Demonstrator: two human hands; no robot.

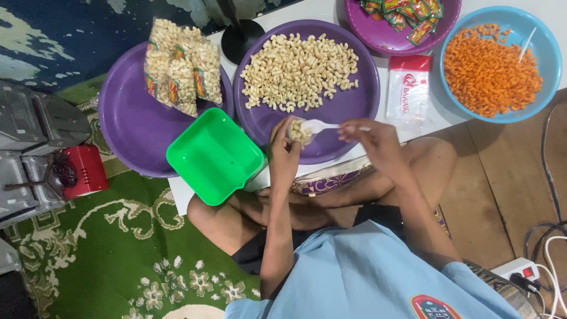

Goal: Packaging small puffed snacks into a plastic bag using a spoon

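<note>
Head view: left hand (pixel 284 155) grips small bag (pixel 298 131); right hand (pixel 369 134) grips white spoon (pixel 317 125); green tray (pixel 214 155) beside.

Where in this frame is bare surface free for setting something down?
Free: the lower half of the left purple tray, below the filled packets; the inside of the green container; the wood floor below the blue bowl. Crowded: the middle purple tray, where both hands work.

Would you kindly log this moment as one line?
left hand: holds small snack bag | right hand: white plastic spoon at bag mouth | purple plate: pale curls
</note>
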